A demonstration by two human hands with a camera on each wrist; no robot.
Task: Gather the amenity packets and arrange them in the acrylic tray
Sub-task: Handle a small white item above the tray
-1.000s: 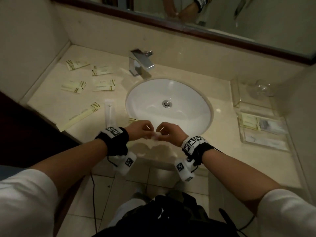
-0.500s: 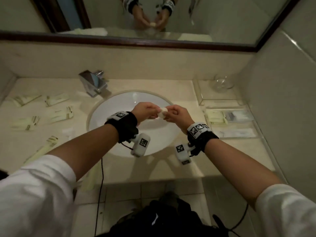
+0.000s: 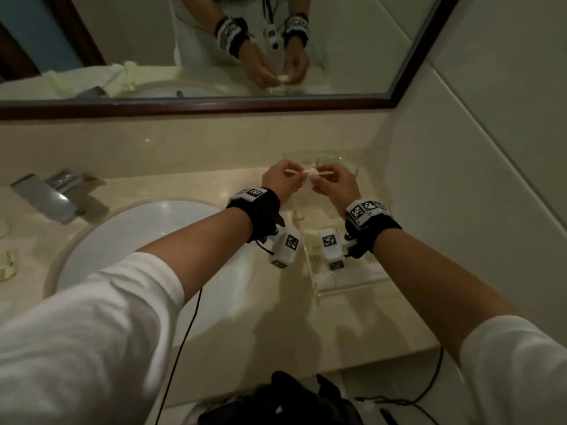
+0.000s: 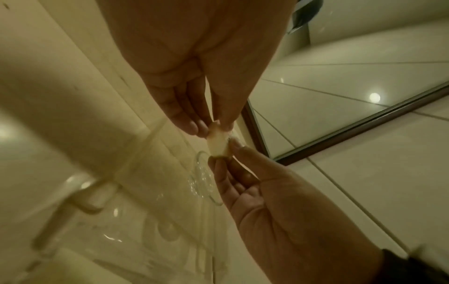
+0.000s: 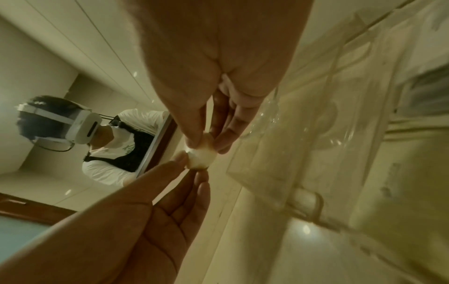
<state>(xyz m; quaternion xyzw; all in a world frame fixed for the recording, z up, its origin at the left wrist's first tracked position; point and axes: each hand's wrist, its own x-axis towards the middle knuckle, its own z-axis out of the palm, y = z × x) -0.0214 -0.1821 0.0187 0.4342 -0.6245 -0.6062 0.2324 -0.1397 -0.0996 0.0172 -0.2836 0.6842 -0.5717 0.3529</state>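
A small round white packet with flat ends sticking out sideways hangs in the air between both hands. My left hand pinches its left end, and my right hand pinches its right end. The left wrist view shows the packet between the left hand's fingertips and the right hand's fingertips. In the right wrist view, the packet looks domed and glossy. The acrylic tray lies on the counter below the wrists, with flat packets in it partly hidden by the wrist cameras.
A clear glass dish sits on the counter just beyond the hands, near the right wall. The white sink and chrome faucet are to the left. More packets lie at the far left edge. A mirror hangs above.
Both hands have carried the round packet from the sink's front edge, up and to the right, to above the back of the tray. The view has swung right with them.
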